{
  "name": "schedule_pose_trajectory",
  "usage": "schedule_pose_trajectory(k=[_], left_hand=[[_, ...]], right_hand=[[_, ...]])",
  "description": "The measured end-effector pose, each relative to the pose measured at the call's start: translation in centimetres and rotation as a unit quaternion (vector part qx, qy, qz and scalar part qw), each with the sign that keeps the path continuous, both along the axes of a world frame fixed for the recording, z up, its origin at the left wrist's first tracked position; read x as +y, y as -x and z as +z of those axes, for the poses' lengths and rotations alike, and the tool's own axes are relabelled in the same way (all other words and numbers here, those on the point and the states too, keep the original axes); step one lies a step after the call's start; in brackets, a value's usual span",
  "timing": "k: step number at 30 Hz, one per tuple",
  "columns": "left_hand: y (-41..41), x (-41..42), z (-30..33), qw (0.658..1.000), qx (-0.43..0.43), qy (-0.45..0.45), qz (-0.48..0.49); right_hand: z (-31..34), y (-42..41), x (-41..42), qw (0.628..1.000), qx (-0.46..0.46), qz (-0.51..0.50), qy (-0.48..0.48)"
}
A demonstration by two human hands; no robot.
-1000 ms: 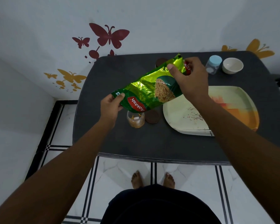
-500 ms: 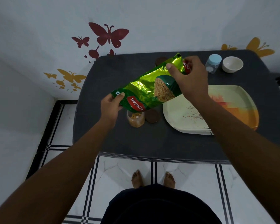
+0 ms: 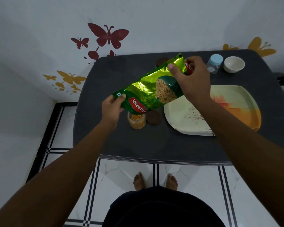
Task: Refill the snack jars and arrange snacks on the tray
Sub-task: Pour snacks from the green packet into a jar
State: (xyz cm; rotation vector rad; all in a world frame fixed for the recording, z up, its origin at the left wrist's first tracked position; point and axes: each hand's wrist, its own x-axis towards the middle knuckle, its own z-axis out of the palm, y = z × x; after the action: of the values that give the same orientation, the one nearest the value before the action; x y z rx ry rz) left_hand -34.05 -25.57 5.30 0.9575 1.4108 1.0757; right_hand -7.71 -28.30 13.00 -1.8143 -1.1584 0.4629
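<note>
Packet: shiny green foil snack packet [image 3: 147, 89] tilted above small clear plastic jar [image 3: 137, 120], part-filled.
Hands: left hand [image 3: 111, 108] pinches lower corner; right hand [image 3: 193, 79] grips top.
Left: cream-and-orange tray [image 3: 236, 115] bare; blue-lidded jar [image 3: 214, 63] closed.

Change across the sequence is slight. The open jar [image 3: 137, 120] below the lower end of the green snack packet [image 3: 150, 89] now shows a fuller heap of orange-yellow snack at its mouth; one second ago only a few pieces showed there. The packet itself sits marginally lower at its bottom corner, where the left hand [image 3: 111, 110] pinches it, and the right hand [image 3: 191, 78] at the raised upper end is shifted a trace toward the far edge of the tabletop [image 3: 154, 141]. No other displacement is observed.
</note>
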Motion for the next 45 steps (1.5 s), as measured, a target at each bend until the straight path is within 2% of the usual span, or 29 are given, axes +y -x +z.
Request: schedule_pose_trajectory(k=[21,32,45], left_hand=[[-0.15,-0.12,0.14,1.0,-0.007,-0.003,-0.013],[-0.19,0.06,0.39,1.0,0.0,-0.008,-0.014],[0.12,-0.06,-0.02,1.0,-0.005,0.004,-0.015]], right_hand=[[0.35,0.16,0.13,1.0,-0.014,0.006,0.008],[0.17,0.31,-0.08,1.0,-0.015,-0.027,0.0],[-0.13,0.28,-0.16,0.999,-0.026,0.006,0.018]])
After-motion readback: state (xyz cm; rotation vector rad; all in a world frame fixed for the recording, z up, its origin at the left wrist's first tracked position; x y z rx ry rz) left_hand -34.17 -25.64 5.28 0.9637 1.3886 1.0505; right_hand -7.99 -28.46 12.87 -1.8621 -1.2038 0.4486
